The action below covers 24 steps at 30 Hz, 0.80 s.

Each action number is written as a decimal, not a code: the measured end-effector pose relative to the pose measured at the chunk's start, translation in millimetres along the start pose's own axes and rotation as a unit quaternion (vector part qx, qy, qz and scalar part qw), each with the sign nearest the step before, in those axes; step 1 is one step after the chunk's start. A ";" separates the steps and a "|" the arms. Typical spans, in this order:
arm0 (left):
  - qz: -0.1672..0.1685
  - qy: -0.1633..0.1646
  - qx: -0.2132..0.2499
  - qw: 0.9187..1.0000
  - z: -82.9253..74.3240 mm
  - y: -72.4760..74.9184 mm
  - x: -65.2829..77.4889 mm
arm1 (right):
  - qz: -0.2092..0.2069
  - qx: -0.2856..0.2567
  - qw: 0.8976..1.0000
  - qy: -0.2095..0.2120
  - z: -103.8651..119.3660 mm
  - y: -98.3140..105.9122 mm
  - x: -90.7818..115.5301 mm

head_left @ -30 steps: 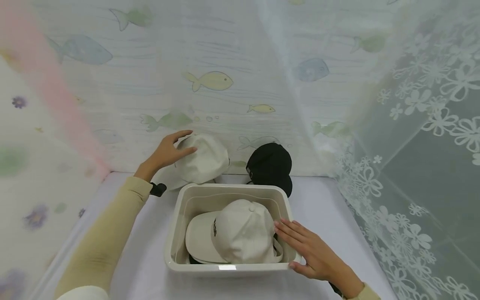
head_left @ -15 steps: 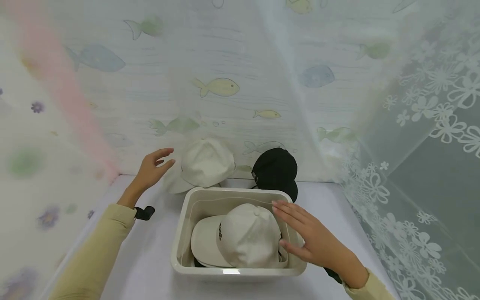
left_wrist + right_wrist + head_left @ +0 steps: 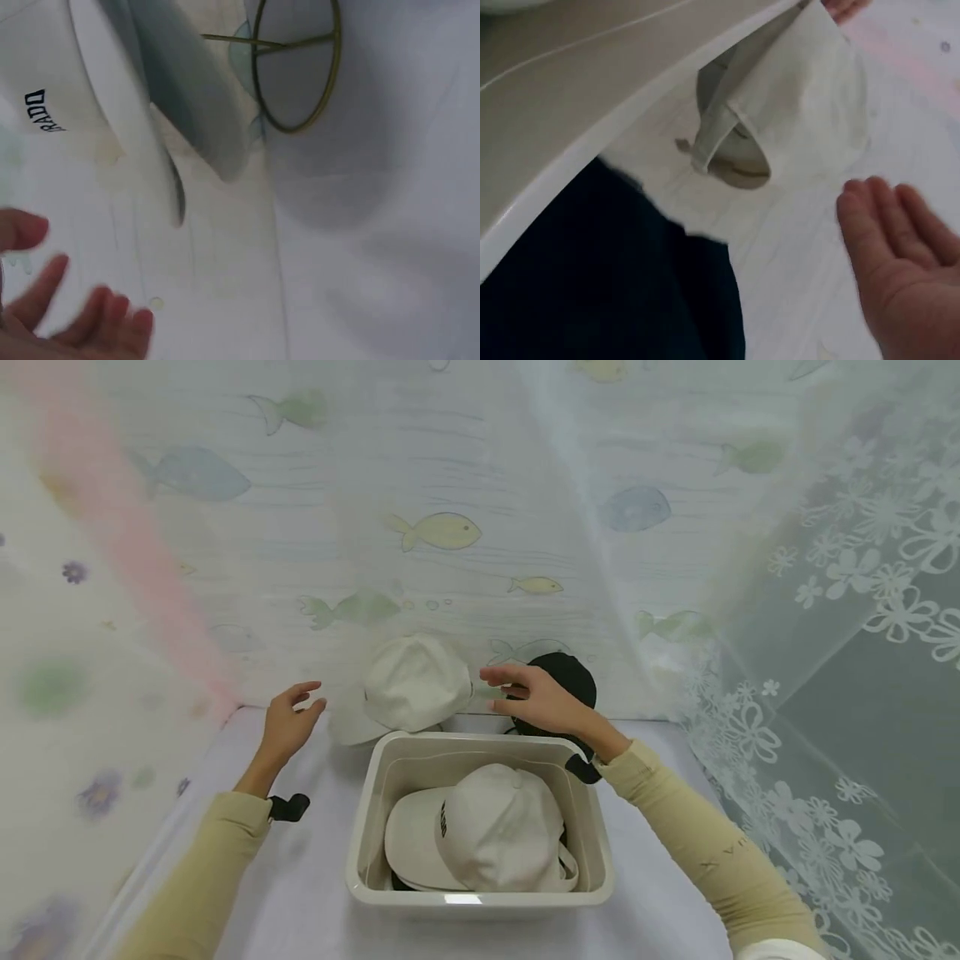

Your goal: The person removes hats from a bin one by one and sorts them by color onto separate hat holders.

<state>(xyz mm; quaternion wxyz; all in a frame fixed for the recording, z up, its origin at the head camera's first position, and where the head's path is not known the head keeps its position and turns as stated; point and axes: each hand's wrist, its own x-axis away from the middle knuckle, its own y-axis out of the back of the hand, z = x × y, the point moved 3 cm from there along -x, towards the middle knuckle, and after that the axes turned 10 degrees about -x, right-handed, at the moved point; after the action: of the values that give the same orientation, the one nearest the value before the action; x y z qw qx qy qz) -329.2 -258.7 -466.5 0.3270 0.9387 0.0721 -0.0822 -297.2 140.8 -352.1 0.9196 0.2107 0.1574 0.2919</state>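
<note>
A white cap [image 3: 416, 685] stands at the back; the left wrist view shows dark lettering on its front and what looks like a second brim [image 3: 199, 97] under its own. My left hand [image 3: 288, 731] hovers left of this cap, fingers loosely bent, holding nothing. My right hand [image 3: 547, 700] reaches in front of the black cap [image 3: 576, 675] and partly hides it. Its fingers point at the white cap's right side, apart from it. In the right wrist view, the white cap's rear strap opening [image 3: 739, 161] faces that hand [image 3: 907, 262].
A beige plastic bin [image 3: 480, 899] stands in front of both caps. Inside lies another off-white cap [image 3: 502, 827] with something dark beneath. A brass wire ring [image 3: 330, 82] shows below the back cap's brim. Patterned sheer curtain [image 3: 450, 468] hangs behind the white-covered table [image 3: 307, 877].
My left hand has let go of the back white cap and drawn away left and down. My right hand has moved from the bin's right side up and left, past the black cap.
</note>
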 end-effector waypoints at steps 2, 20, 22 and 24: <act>0.003 0.049 -0.010 0.999 6.2 -2.4 4.4 | -0.013 0.011 0.999 -0.044 -7.9 -1.5 -16.4; 0.136 0.234 0.342 0.900 34.0 -18.5 23.5 | -0.069 -0.170 0.951 -0.251 -57.8 -24.9 -83.4; 0.133 0.244 0.362 0.890 30.6 -17.9 24.7 | -0.079 -0.201 0.944 -0.248 -59.7 -26.7 -86.6; 0.131 0.253 0.377 0.881 29.5 -20.8 25.7 | -0.090 -0.224 0.940 -0.240 -60.4 -27.6 -88.4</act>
<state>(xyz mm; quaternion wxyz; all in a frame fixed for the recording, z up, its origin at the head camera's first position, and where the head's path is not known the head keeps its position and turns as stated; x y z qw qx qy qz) -311.2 -258.9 -507.0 -0.0733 0.9808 -0.0077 0.1807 -378.2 84.9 -402.7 0.9760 0.0482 -0.1184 0.1761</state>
